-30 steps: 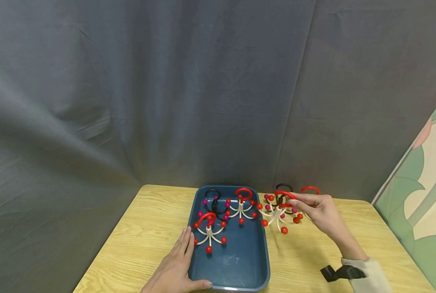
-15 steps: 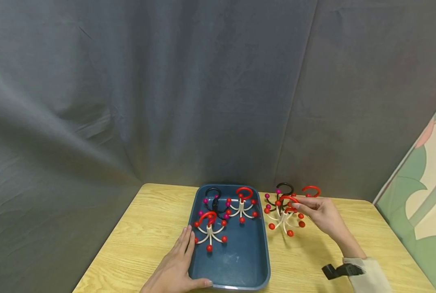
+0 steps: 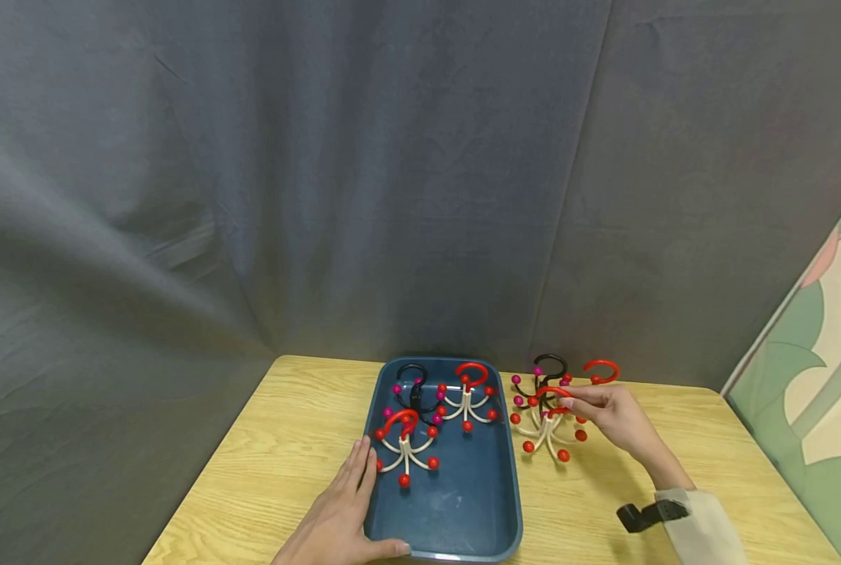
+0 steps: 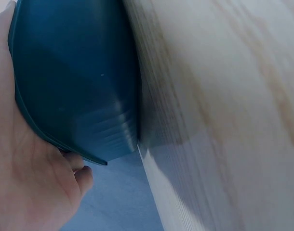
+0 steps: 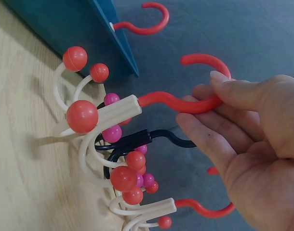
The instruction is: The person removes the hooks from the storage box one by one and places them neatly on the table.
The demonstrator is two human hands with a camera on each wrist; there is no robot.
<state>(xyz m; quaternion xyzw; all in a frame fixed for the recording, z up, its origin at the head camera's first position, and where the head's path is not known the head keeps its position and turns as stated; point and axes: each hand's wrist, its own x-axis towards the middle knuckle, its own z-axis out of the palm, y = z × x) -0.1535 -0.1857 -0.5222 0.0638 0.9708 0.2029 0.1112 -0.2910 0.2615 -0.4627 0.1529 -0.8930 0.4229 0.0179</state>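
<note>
My right hand (image 3: 614,416) pinches the red hook of a multi-arm hanger (image 5: 115,113) between thumb and fingers. This hanger has white curved arms with red ball tips; it is upright, low over the table right of the tray, and I cannot tell whether it touches the wood. Behind it stands a black hanger (image 5: 132,140) with magenta balls. Another red-hooked hanger (image 3: 602,369) is partly hidden by my right hand. My left hand (image 3: 339,510) rests on the near left corner of the blue tray (image 3: 512,494), fingers straight over its side, thumb along its front rim.
Inside the tray stand a black hanger (image 3: 415,396) and two white, red-hooked hangers, one at the back right (image 3: 467,404) and one at the left (image 3: 404,447). A grey curtain (image 3: 406,180) hangs behind the wooden table (image 3: 251,463). A patterned panel (image 3: 830,369) is at the right.
The pinched hanger has moved slightly right and down toward the table, with my right hand lowering a little. My left hand and the hangers in the tray stay put.
</note>
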